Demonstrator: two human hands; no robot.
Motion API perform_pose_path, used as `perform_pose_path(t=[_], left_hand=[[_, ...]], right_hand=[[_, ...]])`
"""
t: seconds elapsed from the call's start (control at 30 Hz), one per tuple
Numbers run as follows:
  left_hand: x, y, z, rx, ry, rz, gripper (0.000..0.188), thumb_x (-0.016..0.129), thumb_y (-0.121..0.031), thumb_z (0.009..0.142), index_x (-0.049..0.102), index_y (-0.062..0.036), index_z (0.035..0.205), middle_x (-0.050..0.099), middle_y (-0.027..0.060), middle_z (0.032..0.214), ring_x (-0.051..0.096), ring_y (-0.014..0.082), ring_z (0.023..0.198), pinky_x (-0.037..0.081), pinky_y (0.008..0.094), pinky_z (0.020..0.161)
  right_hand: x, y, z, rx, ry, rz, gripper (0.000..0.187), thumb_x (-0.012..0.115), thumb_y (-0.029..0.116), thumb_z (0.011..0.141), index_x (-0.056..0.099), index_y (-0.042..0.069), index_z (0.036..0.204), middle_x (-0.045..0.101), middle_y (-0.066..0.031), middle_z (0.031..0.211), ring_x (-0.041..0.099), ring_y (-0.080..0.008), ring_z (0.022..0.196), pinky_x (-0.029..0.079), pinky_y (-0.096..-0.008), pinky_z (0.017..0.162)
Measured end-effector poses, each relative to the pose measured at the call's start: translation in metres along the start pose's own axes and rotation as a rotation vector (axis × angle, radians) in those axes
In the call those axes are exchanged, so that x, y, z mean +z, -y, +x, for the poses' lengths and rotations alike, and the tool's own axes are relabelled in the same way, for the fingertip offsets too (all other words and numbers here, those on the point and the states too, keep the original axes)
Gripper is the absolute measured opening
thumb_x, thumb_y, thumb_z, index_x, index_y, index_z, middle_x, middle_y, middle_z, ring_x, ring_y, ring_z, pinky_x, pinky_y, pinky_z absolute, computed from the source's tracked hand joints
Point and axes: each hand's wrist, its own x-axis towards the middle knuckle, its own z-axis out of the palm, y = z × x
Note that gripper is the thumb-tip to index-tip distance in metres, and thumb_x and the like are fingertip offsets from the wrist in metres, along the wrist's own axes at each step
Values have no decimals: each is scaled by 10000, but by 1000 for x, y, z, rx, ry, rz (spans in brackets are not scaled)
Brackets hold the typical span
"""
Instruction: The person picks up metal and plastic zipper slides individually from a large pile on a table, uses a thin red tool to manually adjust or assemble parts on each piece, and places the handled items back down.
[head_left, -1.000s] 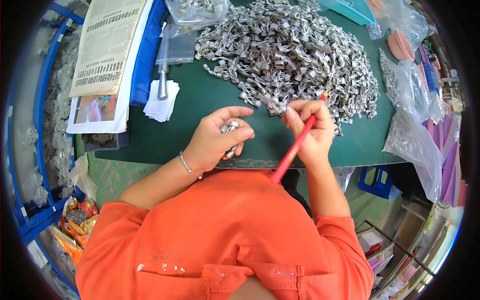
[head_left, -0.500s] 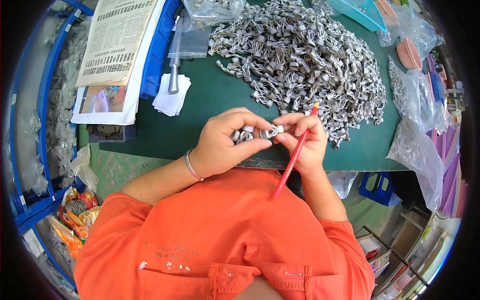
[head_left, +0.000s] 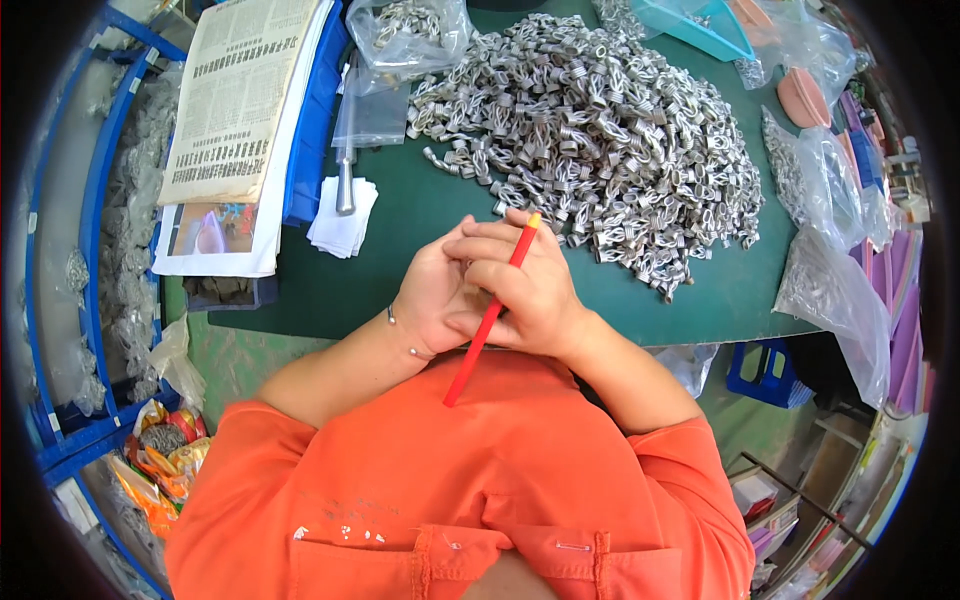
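Note:
My two hands are pressed together over the front edge of the green table mat [head_left: 400,270]. My right hand [head_left: 535,295] grips a thin red stick [head_left: 480,340] with a yellow tip; it slants from my fingertips down toward my chest. My left hand [head_left: 430,300] is curled shut against the right, its fingers tucked under the right fingers. The small metal parts it held in the earlier frames are now hidden between the hands. A large heap of grey metal clips [head_left: 600,130] lies just beyond my hands.
A newspaper [head_left: 240,90] lies on a blue tray [head_left: 310,140] at the left. Beside it a metal tool [head_left: 345,185] rests on folded white paper [head_left: 345,225]. Clear plastic bags [head_left: 830,290] of parts line the right edge. A teal tray [head_left: 700,20] is at the back.
My hands have closed together and now cover the metal parts that showed between the fingers. The red stick has swung to lie across the right hand.

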Motion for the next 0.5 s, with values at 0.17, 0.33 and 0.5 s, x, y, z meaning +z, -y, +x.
perform_pose_path(t=[0.17,0.33,0.5], left_hand=[[37,8,0,139,7,220,585,191,-467,937,325,-22,1293,437,124,1253,421,227,1172,331,357,986],[55,31,12,96,47,578,640,175,-496,926,138,-41,1375,270,102,1389,248,233,1297,194,420,1056],[52,35,27,-35,114,546,632,154,-494,930,115,-56,1383,261,79,1395,269,220,1288,224,412,1044]], right_hand=[[-2,-22,9,-215,-150,-122,215,644,26,605,524,2,781,597,-160,864,591,-297,667,483,-364,578],[-18,-20,-2,254,-573,20,180,566,-89,709,573,-1,866,582,-90,620,596,-205,524,473,-280,461],[-39,-24,-14,-37,-452,-214,262,711,-21,621,526,22,802,577,-77,652,562,-207,521,451,-277,447]])
